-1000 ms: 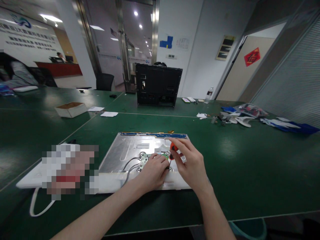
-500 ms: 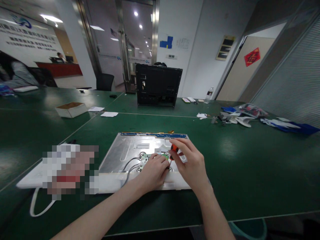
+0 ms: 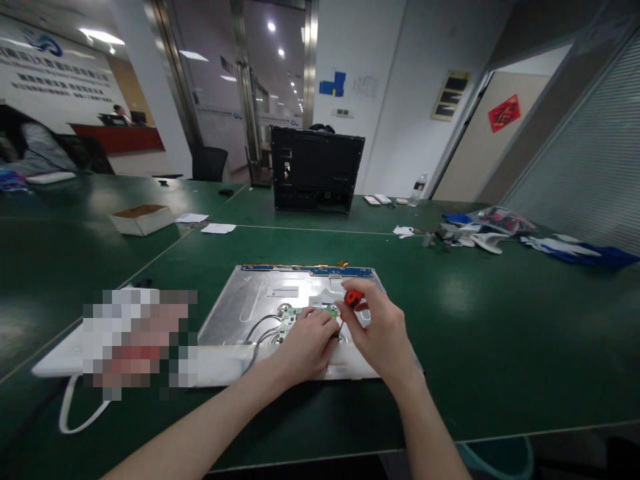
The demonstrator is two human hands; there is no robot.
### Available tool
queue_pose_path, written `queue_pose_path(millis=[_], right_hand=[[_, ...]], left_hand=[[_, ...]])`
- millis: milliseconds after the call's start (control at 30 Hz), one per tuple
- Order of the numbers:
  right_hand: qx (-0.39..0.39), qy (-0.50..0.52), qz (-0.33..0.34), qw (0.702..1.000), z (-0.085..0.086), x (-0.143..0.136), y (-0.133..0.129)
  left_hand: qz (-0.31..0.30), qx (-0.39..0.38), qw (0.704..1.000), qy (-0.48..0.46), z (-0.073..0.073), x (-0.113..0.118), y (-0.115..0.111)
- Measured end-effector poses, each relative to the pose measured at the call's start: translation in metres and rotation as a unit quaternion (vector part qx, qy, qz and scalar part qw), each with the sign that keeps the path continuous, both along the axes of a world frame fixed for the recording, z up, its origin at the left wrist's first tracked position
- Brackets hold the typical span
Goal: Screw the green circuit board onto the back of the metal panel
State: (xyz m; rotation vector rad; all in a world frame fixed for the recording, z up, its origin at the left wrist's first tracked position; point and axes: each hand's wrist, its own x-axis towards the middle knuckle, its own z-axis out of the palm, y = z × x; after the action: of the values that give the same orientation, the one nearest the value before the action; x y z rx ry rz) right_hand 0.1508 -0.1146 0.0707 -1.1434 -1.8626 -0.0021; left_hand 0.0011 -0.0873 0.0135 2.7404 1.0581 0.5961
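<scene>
A flat display panel (image 3: 255, 293) with a silvery metal back lies on the green table in front of me. Near its middle sits a small green circuit board (image 3: 290, 321) with dark cables running from its left side. My left hand (image 3: 313, 337) rests on this board, fingers bent and pressed together, covering much of it; the fingertips are partly hidden. My right hand (image 3: 383, 327) pinches the red-and-black handle of a screwdriver (image 3: 353, 298). The screwdriver's thin shaft slants down beside my left fingertips; its tip is hidden.
Left of the panel lies a white device (image 3: 63, 353) with a cable, partly blurred out. An open cardboard box (image 3: 143, 220) stands farther back. A black monitor casing (image 3: 317, 170) is upright at the far side. Loose parts and bags (image 3: 500, 223) lie at right, near a bottle (image 3: 418, 189).
My right fingers have shifted slightly on the screwdriver handle, which has turned and leans a little more to the right. My left hand stays in place on the board.
</scene>
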Motion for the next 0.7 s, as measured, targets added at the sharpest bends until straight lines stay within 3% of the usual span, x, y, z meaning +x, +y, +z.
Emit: queue_pose_path(millis=[200,700], right_hand=[[-0.052,0.024,-0.007,0.998,-0.003,0.000,-0.002],[-0.023,-0.014,-0.003,1.000,0.006,0.000,-0.003]], left_hand=[[0.001,-0.007,1.000,-0.018,-0.001,0.001,0.000],[0.011,0.003,0.999,-0.046,-0.009,0.002,0.005]])
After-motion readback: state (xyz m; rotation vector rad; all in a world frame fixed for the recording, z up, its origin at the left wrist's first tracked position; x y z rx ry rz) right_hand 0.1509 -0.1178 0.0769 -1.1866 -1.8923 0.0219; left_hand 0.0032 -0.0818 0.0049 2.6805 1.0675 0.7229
